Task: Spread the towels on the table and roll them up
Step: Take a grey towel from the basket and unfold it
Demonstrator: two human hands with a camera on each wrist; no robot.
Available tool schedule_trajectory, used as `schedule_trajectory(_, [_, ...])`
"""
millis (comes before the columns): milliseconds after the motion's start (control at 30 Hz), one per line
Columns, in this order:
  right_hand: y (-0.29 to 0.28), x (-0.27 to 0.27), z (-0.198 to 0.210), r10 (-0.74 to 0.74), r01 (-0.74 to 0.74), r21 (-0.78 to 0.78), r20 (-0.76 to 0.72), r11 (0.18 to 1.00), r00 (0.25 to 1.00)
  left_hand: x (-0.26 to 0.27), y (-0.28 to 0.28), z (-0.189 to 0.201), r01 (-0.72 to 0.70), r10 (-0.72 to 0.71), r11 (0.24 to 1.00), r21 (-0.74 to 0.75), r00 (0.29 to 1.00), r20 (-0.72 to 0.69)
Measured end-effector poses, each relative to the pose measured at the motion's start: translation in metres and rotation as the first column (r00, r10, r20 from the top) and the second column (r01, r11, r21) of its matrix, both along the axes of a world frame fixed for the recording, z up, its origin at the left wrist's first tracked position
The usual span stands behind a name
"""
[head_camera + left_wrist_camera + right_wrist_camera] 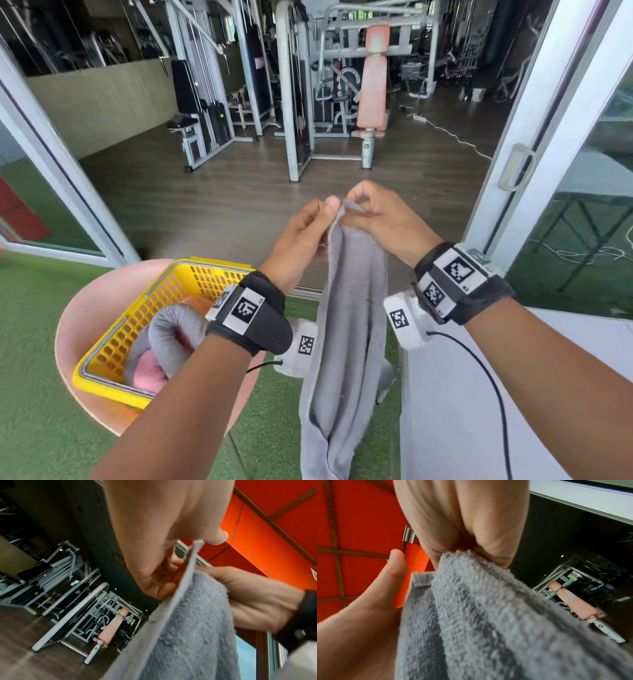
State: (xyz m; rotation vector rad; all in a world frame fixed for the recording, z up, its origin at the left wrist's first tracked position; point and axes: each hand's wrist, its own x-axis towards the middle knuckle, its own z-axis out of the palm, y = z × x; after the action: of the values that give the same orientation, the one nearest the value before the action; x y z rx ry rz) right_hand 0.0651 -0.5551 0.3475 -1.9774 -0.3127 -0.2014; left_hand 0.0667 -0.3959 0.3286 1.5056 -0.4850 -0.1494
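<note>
A grey towel (349, 325) hangs bunched and lengthwise in front of me, above the green turf. My left hand (337, 210) pinches its hemmed top edge between thumb and fingers. My right hand (356, 205), right beside it, pinches the same top end with curled fingers. The left wrist view shows the flat hem (188, 574) running under my thumb, with the right hand (257, 599) behind the cloth. In the right wrist view the terry fabric (488, 615) comes out of my closed right fingers, and the left hand (368, 608) is at its left.
A yellow perforated basket (147, 308) sits on a round pink stool (89, 308) at lower left. It holds a grey towel (174, 329) and a pink one (147, 373). A white table (462, 411) stands at lower right. Sliding door frames (534, 137) flank gym machines (298, 102).
</note>
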Motion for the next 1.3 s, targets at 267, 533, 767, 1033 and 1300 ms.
schedule_trajectory(267, [0.007, 0.005, -0.001, 0.069, -0.063, 0.104, -0.048, 0.993, 0.996, 0.009, 0.001, 0.008, -0.28, 0.286, 0.958, -0.056, 0.938, 0.198])
schedule_trajectory(533, [-0.009, -0.011, -0.025, 0.093, -0.086, 0.114, -0.061, 0.99, 0.994, 0.032, 0.027, 0.031, -0.591, 0.589, 0.804, -0.074, 0.771, 0.241])
schedule_trajectory(767, [-0.001, 0.006, -0.011, 0.106, -0.105, 0.164, 0.005, 0.981, 0.994, 0.017, 0.008, 0.005, 0.025, -0.025, 0.998, 0.053, 1.0, -0.003])
schedule_trajectory(1033, [-0.03, -0.005, -0.035, 0.092, -0.087, 0.054, -0.103, 0.995, 0.99, 0.033, 0.021, 0.015, -0.423, 0.412, 0.905, 0.039, 0.897, 0.158])
schedule_trajectory(1300, [-0.014, 0.002, -0.02, 0.208, -0.2, 0.064, -0.179, 0.978, 0.962, 0.033, 0.025, 0.004, -0.077, 0.06, 0.984, -0.163, 0.992, -0.11])
